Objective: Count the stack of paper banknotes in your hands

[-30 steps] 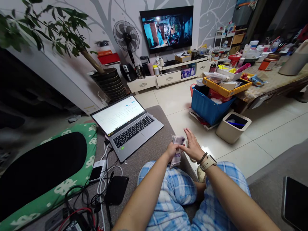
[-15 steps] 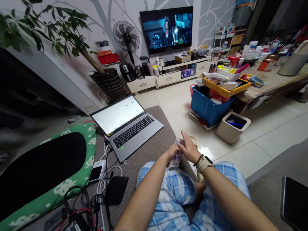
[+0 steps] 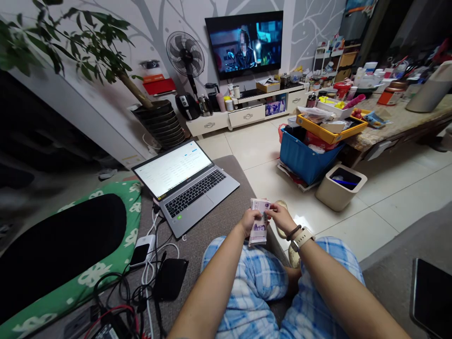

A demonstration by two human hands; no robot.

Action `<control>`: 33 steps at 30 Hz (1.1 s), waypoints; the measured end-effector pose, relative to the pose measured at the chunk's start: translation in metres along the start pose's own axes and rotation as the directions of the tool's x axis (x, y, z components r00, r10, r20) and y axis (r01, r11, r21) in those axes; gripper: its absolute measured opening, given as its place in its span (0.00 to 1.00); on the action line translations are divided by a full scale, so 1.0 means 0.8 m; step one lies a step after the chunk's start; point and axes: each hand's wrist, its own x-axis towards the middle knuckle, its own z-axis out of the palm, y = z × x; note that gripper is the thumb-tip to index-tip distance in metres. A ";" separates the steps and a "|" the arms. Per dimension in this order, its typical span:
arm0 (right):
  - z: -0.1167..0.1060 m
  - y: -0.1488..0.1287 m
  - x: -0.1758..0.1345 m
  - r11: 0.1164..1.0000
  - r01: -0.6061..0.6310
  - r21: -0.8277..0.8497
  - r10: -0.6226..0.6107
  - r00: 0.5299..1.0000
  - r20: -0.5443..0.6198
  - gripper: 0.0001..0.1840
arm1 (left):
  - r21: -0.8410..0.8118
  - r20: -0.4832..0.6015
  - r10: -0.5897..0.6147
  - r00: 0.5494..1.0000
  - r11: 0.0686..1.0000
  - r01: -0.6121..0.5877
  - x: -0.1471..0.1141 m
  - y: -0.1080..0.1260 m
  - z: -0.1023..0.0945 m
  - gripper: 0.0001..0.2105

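An open Acer laptop [image 3: 203, 195] sits on the grey upholstered seat [image 3: 233, 172], its nearest corner close to the left hand [image 3: 248, 222]. Tangled cables [image 3: 148, 282] and a black pouch [image 3: 172, 278] lie farther left; beyond the hands, on the tiled floor, stand a beige waste bin [image 3: 328, 195] and a loaded blue storage bin [image 3: 307, 157]. The stack of banknotes [image 3: 260, 229] is held above the plaid-trousered left knee [image 3: 263, 270] — long axis running away from the body, far end towards the television [image 3: 250, 61]. The left fingers grip it, thumb across the top note; the right hand [image 3: 281, 219] pinches its right edge.
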 end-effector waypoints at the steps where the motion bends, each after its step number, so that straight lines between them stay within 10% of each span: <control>1: 0.001 0.001 0.001 0.997 -0.020 0.069 0.016 0.999 0.048 0.18 | -0.013 0.033 0.000 0.999 1.000 0.001 -0.002 0.001 0.000 0.35; 7: 0.002 -0.006 -0.001 0.958 0.025 0.284 -0.053 0.994 0.093 0.16 | -0.061 0.118 -0.003 0.993 0.998 0.010 -0.004 -0.003 0.000 0.35; 17: -0.015 -0.007 0.003 0.981 0.146 -0.127 -0.175 0.949 -0.261 0.15 | 0.301 -0.295 0.159 0.942 0.951 -0.066 0.017 -0.011 0.000 0.19; 26: 0.001 -0.006 -0.004 0.976 0.142 -0.162 -0.183 0.945 -0.271 0.16 | -0.125 -0.142 -0.089 0.986 0.990 0.071 0.008 -0.031 0.024 0.10; 33: -0.001 -0.004 -0.003 0.980 0.077 -0.183 -0.129 0.948 -0.292 0.18 | -0.085 -0.189 -0.079 0.979 0.994 0.064 0.009 -0.031 0.023 0.12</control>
